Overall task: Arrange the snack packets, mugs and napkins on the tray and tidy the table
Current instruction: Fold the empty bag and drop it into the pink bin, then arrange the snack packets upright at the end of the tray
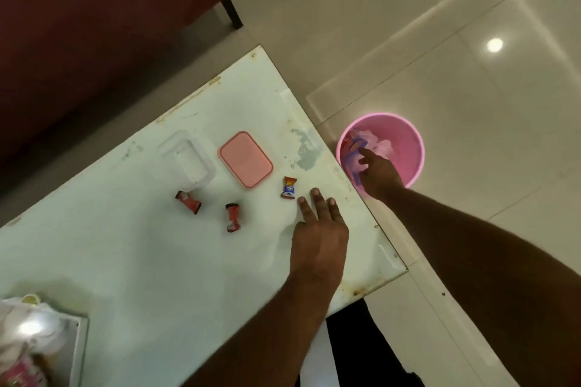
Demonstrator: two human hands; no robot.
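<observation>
My left hand (319, 229) lies flat and open on the pale table (132, 254), fingertips just right of a small red and blue snack packet (288, 187). Two red snack packets lie further left, one (188, 202) by the clear box and one (233, 217) nearer me. My right hand (379, 174) reaches over the table's edge into a pink bin (405, 141) on the floor, fingers spread above crumpled wrappers and tissue (374, 140). At the bottom left corner a white tray (78, 352) holds napkins (28, 330) and a pink packet (22, 371).
A clear plastic box (188, 160) and its pink lid (246, 159) sit side by side mid-table. A dark red sofa (94, 9) stands beyond the table's far edge. Glossy floor tiles surround the bin on the right.
</observation>
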